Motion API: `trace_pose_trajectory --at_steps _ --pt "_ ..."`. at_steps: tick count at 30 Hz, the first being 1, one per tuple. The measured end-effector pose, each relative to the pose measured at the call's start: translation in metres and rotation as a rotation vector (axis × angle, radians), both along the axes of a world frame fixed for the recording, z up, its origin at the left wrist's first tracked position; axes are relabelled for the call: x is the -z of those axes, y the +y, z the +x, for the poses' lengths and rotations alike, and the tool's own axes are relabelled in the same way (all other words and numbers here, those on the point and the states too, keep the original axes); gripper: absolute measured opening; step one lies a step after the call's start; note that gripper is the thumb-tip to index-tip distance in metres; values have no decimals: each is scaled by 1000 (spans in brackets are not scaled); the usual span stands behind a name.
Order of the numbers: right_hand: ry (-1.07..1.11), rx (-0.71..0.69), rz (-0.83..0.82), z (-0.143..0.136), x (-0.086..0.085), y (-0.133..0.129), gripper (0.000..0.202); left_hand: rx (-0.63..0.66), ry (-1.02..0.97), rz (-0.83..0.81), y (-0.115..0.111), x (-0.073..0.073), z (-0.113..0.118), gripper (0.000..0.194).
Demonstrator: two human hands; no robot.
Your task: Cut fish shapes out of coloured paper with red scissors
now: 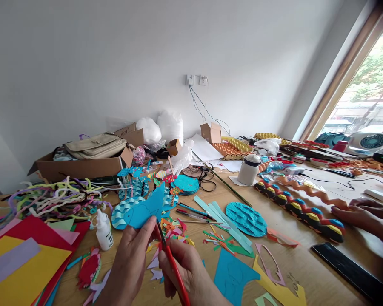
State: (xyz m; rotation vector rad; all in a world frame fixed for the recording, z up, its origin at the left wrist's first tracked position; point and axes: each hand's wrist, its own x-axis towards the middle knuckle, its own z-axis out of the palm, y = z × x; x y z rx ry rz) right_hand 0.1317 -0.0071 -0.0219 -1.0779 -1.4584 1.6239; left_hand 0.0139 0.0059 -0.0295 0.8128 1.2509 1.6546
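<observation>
My left hand (132, 255) pinches a piece of blue paper (143, 208) with a fish outline drawn on it, thumb on top. In my right hand (187, 265) is a pair of scissors (174, 263) with red handles. Their blades point up and meet the paper's lower right edge, close to my left thumb. Another blue paper piece (231, 276) with pencil lines lies to the right of my right hand. Small coloured paper scraps (175, 229) are scattered under and behind my hands. A white glue bottle (104, 231) stands upright left of my left hand.
Coloured paper sheets (35, 259) are stacked at the left, with pipe cleaners (64, 197) behind. A round blue corrugated disc (245, 219), pale blue strips (225, 225) and a black phone (347, 270) lie rightward. Another person's hands (364, 219) touch a wavy painted strip at the right edge.
</observation>
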Motion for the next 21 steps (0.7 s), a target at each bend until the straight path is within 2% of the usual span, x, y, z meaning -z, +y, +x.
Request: trace_pose_trajectory --at_steps 6,13,21 --pt "18 -10 -22 0 0 -2 62 14 -40 -37 0 -2 2 21" --pt "15 -4 -16 1 6 0 57 21 -54 -56 -1 -4 3 19" --pt "11 -15 -31 1 3 0 60 -15 -61 -40 -2 -10 5 25"
